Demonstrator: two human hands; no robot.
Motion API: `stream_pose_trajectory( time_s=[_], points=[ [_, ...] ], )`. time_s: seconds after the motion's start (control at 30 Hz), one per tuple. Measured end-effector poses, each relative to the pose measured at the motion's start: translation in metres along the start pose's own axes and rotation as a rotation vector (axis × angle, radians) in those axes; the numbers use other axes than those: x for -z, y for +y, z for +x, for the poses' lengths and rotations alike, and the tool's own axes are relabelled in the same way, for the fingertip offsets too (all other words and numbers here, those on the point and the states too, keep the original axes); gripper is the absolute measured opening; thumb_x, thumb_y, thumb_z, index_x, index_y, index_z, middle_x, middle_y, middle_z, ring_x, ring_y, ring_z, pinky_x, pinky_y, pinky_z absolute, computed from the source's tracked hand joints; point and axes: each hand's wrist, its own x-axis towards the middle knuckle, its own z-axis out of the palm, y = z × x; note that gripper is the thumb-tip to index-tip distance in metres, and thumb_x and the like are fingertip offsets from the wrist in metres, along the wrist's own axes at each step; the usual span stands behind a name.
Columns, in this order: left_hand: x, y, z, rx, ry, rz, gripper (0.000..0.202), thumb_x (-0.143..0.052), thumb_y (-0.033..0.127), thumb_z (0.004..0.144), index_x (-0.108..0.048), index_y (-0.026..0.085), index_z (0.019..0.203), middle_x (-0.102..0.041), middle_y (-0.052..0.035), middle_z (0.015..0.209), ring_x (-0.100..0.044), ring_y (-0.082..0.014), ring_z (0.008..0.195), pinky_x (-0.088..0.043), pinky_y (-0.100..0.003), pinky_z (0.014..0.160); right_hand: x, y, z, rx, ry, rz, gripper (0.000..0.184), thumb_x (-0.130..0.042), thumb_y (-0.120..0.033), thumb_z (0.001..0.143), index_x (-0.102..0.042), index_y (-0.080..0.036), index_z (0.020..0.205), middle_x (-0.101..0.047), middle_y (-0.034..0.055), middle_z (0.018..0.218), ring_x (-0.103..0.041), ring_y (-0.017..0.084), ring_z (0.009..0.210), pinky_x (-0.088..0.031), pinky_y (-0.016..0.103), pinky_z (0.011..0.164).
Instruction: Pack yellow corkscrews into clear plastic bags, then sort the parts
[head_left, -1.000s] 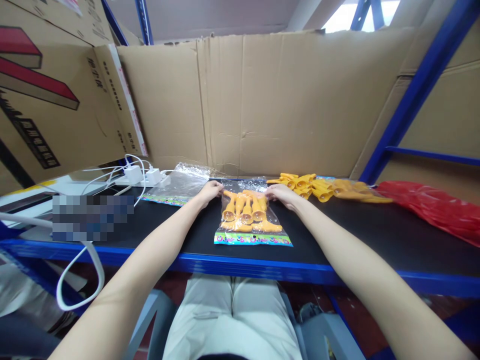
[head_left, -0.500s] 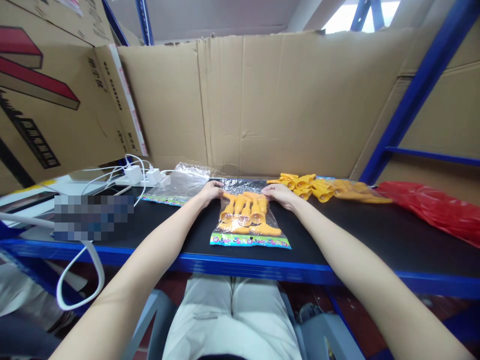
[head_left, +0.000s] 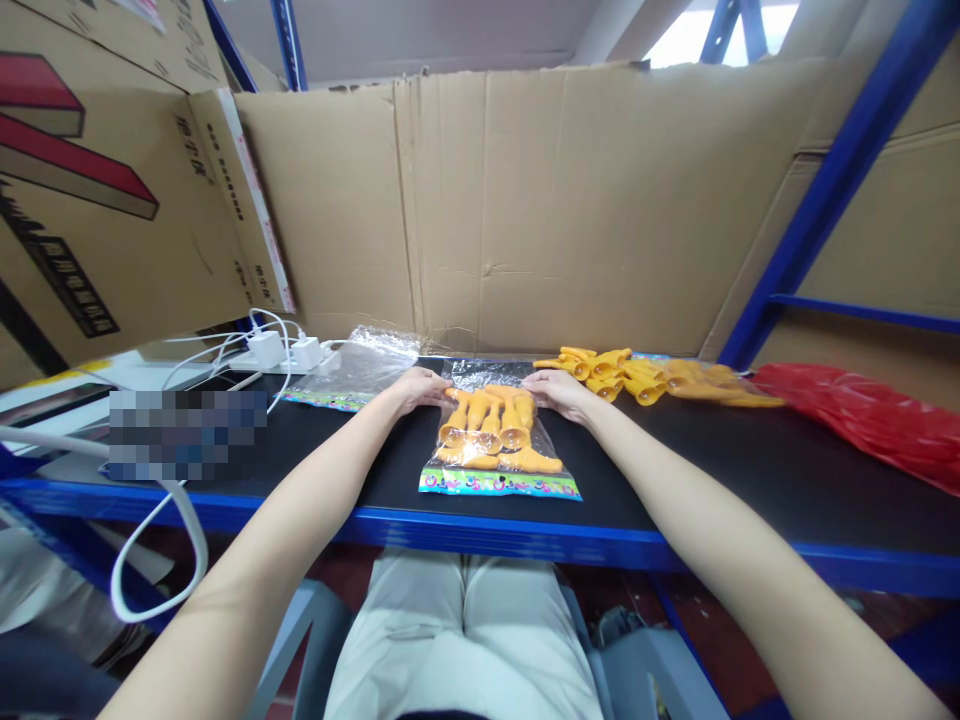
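A clear plastic bag (head_left: 547,440) with a colourful green and blue printed strip lies flat on the black tabletop, the strip toward me. Inside it are several hollow yellow-orange rubber toy pieces (head_left: 489,425), some upright in a row and two lying crosswise near the strip. My left hand (head_left: 420,388) is closed on the bag's far left edge. On the far right edge, my right hand (head_left: 561,392) pinches the film with its fingertips. The bag's far end between my hands is transparent and shiny.
More loose yellow-orange pieces (head_left: 607,372) lie at the back right, beside a red plastic bag (head_left: 855,415). Flat clear bags (head_left: 367,360) rest at the back left. White chargers and cables (head_left: 277,350) stand farther left. A cardboard wall (head_left: 525,220) closes off the back.
My left hand has shifted very slightly toward me along the bag's edge. The bag and my right hand stay almost where they were.
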Motion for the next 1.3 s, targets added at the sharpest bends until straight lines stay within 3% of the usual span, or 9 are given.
stream_pose_trajectory(
  time_s=[0.2, 0.4, 0.67, 0.87, 1.0, 1.13, 1.3],
  points=[
    [-0.002, 0.003, -0.002, 0.009, 0.013, -0.007, 0.023, -0.067, 0.014, 0.075, -0.05, 0.011, 0.061, -0.066, -0.0077, 0.059, -0.065, -0.0145, 0.054, -0.055, -0.03, 0.068, 0.002, -0.001, 0.001, -0.031, -0.045, 0.011, 0.01, -0.058, -0.006, 0.077, -0.055, -0.014, 0.074, -0.06, 0.0005, 0.063, -0.057, 0.007, 0.055, -0.049, 0.019, 0.058],
    [-0.006, 0.003, 0.0, -0.038, 0.114, -0.028, 0.029, -0.064, 0.009, 0.077, -0.041, 0.015, 0.061, -0.06, 0.0007, 0.05, -0.062, -0.0109, 0.051, -0.054, -0.026, 0.063, 0.003, 0.0, 0.004, -0.027, -0.03, 0.023, 0.01, -0.056, -0.005, 0.079, -0.054, -0.014, 0.075, -0.06, 0.0006, 0.063, -0.058, 0.008, 0.057, -0.051, 0.02, 0.06],
    [-0.002, 0.003, -0.002, -0.072, 0.051, -0.052, 0.018, -0.066, 0.003, 0.068, -0.056, 0.013, 0.078, -0.064, -0.0003, 0.059, -0.063, -0.0105, 0.055, -0.054, -0.026, 0.064, 0.007, 0.002, 0.004, 0.007, -0.093, 0.04, 0.014, -0.058, -0.003, 0.073, -0.055, -0.016, 0.078, -0.06, -0.0003, 0.063, -0.057, 0.007, 0.055, -0.05, 0.019, 0.058],
    [-0.006, 0.004, 0.001, -0.102, 0.099, 0.019, 0.017, -0.057, -0.004, 0.064, -0.055, 0.012, 0.058, -0.063, -0.001, 0.057, -0.062, -0.0102, 0.055, -0.052, -0.028, 0.069, 0.004, -0.002, 0.002, 0.028, -0.078, 0.011, 0.016, -0.05, -0.001, 0.07, -0.053, -0.015, 0.064, -0.057, -0.0006, 0.057, -0.054, 0.007, 0.051, -0.047, 0.02, 0.055],
    [-0.004, -0.001, 0.009, -0.252, 0.15, 0.235, 0.017, -0.052, -0.002, 0.06, -0.054, 0.013, 0.055, -0.06, 0.0, 0.055, -0.058, -0.0102, 0.054, -0.049, -0.027, 0.064, 0.001, -0.004, 0.002, 0.169, -0.047, -0.187, 0.023, -0.043, 0.004, 0.065, -0.053, -0.015, 0.058, -0.055, -0.0026, 0.054, -0.052, 0.006, 0.052, -0.045, 0.018, 0.057],
    [0.001, -0.006, 0.014, -0.566, 0.21, 0.738, 0.021, -0.044, 0.0, 0.059, -0.056, 0.016, 0.054, -0.059, -0.0005, 0.056, -0.056, -0.0127, 0.059, -0.044, -0.025, 0.065, -0.001, -0.004, 0.002, 0.369, -0.077, -0.492, 0.024, -0.04, 0.003, 0.062, -0.054, -0.015, 0.054, -0.053, -0.0036, 0.051, -0.05, 0.007, 0.051, -0.04, 0.017, 0.055],
    [0.003, -0.002, 0.007, -0.789, 0.267, 1.047, 0.023, -0.039, 0.001, 0.061, -0.054, 0.018, 0.057, -0.058, -0.0026, 0.062, -0.055, -0.0162, 0.066, -0.04, -0.025, 0.066, -0.003, -0.009, -0.005, 0.363, -0.119, -0.602, 0.022, -0.04, -0.007, 0.07, -0.054, -0.015, 0.055, -0.053, -0.0015, 0.048, -0.051, 0.009, 0.048, -0.037, 0.019, 0.05]
  ],
)
